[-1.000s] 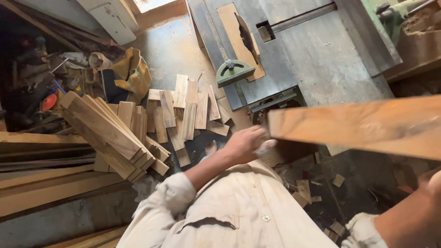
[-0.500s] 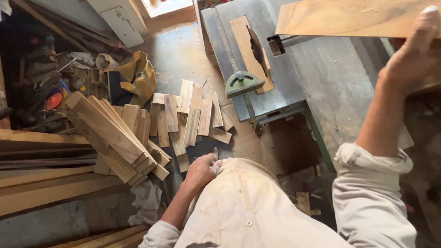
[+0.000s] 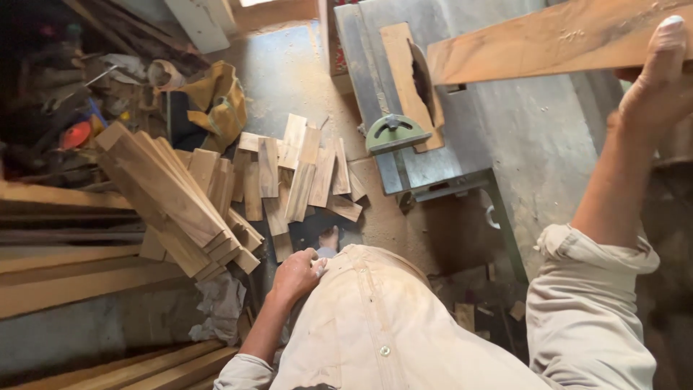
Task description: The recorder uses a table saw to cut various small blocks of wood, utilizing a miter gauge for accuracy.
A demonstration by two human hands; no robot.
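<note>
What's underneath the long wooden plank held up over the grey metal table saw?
Under the long wooden plank, held by the right hand, lie the grey saw table and part of the dark blade slot. The plank hides the table's far portion.

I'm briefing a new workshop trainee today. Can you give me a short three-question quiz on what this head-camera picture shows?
1. True or false: the right hand holds a long wooden board raised over the table saw.
2. Where is the left hand? A) on the green guard B) at the person's own waist, against the light shirt C) on the stacked planks
3. Fill in: short wood offcuts lie on the ____ beside the saw.

Key
1. True.
2. B; it is well away from the green guard and the stacked planks.
3. Floor.
</note>
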